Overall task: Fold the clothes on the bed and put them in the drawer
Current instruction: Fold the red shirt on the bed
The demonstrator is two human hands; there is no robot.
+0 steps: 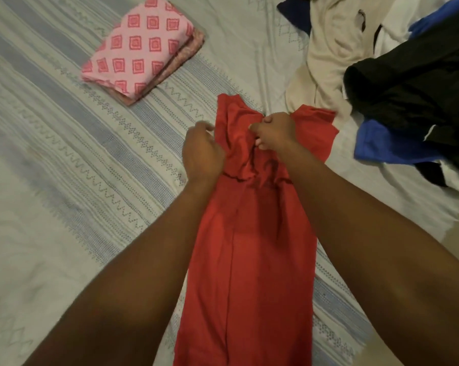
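- Garment (249, 247), red, lies lengthwise on the bed (64, 180), running near to far.
- Right hand (274, 133) pinches bunched fabric at its far end, fingers curled tight.
- Left hand (202, 151) is at its left edge; grip too blurred to tell.
- Folded pink cloth (141, 48) lies far left, clothes pile (394, 75) far right.

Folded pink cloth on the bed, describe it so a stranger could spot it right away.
On the striped bedspread, look far left, away from the heap of loose clothes at far right. The folded pink cloth lies alone, the only folded piece, printed with darker pink squares.

Red garment (249, 247) lies folded narrow on bed (64, 180).
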